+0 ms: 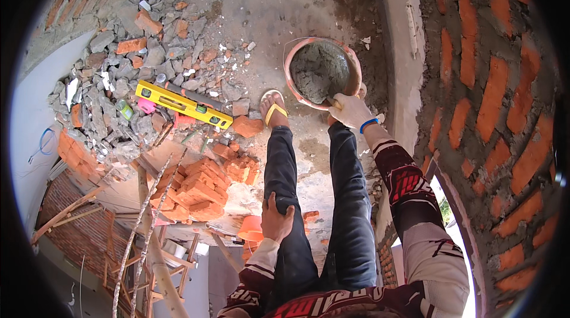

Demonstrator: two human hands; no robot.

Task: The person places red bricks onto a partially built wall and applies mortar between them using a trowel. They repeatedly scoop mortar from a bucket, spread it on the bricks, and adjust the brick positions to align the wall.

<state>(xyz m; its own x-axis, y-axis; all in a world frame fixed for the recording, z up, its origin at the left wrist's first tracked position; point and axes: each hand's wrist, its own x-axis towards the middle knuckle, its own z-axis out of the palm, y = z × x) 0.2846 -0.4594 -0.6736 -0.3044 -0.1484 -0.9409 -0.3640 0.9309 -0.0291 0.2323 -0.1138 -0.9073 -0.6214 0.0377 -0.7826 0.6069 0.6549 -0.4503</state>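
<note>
An orange bucket (357, 69) of wet grey mortar (320, 72) stands on the floor just ahead of my right foot. My right hand (351, 110), in a pale work glove with a blue band at the wrist, is closed at the bucket's near right rim. The glove hides its fingertips and exactly what lies under them. My bare left hand (277, 221) rests on my left trouser leg (281, 181) near the knee, its fingers apart and holding nothing.
A yellow spirit level (184, 104) lies on a heap of broken rubble (136, 63) at the left. Stacked orange bricks (199, 190) and wooden poles (157, 258) are nearer. A brick wall with mortar joints (493, 92) rises close on the right.
</note>
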